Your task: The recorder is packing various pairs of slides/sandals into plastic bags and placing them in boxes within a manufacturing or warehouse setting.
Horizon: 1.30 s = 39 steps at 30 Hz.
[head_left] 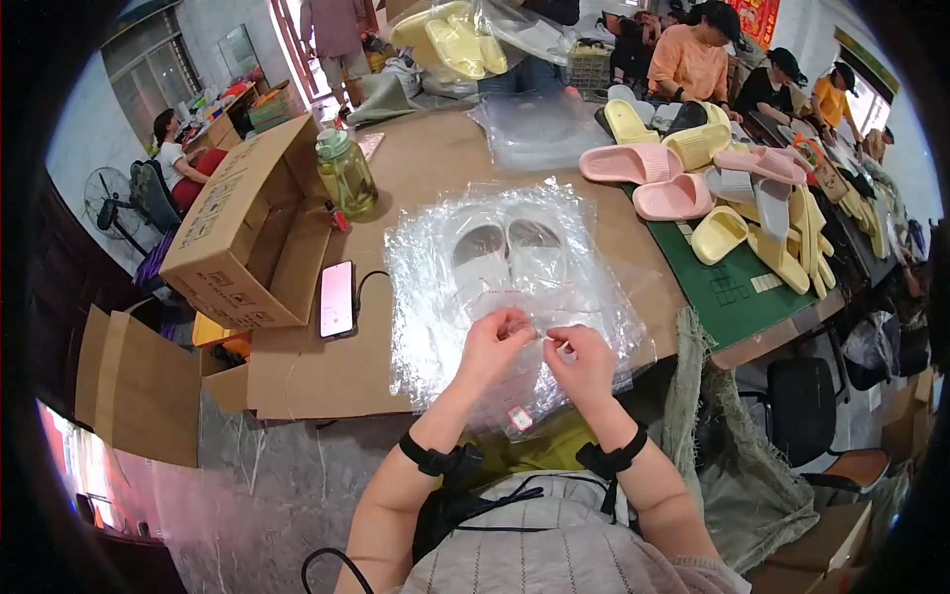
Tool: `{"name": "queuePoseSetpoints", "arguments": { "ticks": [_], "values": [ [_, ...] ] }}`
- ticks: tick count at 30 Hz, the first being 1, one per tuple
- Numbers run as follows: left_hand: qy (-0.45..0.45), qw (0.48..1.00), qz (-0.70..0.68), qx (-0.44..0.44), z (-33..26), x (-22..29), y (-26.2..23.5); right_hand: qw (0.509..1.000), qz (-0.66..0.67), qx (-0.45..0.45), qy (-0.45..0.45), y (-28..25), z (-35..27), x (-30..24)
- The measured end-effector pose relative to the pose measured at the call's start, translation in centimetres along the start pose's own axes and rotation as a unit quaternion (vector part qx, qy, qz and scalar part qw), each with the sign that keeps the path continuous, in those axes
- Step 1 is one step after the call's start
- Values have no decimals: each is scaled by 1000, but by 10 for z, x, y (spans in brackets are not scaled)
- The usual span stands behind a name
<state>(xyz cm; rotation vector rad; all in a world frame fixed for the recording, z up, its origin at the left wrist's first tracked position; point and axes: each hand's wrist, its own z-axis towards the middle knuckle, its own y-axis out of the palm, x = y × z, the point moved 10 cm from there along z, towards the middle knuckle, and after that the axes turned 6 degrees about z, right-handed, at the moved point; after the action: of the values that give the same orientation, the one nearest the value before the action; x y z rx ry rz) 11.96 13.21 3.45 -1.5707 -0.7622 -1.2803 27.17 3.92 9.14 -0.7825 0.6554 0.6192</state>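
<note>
A pair of pale grey slide slippers (508, 259) lies side by side in a clear plastic bag (483, 309), on top of a pile of similar shiny bags (421, 287). At the near end of the bag, my left hand (495, 345) pinches its plastic edge. Close beside it, my right hand (581, 364) has thumb and finger pressed together on the same edge. The fingertips of both hands nearly meet. Just below them, a small white tag with a red border (521, 418) shows at the plastic's near edge.
Left of the pile lie a phone (337, 300) with a cable, a green-tinted bottle (345, 170) and an open cardboard box (237, 233). Loose pink, yellow and grey slippers (673, 195) heap up at the right on a green mat (708, 292). Other people work at the back right.
</note>
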Motion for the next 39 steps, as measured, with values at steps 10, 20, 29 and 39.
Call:
{"name": "queuePoseSetpoints", "arguments": {
  "ticks": [10,20,29,39],
  "values": [
    [24,999,-35,9,-1,2,1,993,-50,30,-103,1,-2,-22],
    [12,1000,-23,16,-4,12,-2,993,-46,32,-103,3,0,-23],
    [8,1000,-23,-6,2,-7,2,997,-30,8,-68,3,3,-25],
    [11,1000,24,3,-3,4,1,999,-18,13,-27,6,-1,-8]
  ]
}}
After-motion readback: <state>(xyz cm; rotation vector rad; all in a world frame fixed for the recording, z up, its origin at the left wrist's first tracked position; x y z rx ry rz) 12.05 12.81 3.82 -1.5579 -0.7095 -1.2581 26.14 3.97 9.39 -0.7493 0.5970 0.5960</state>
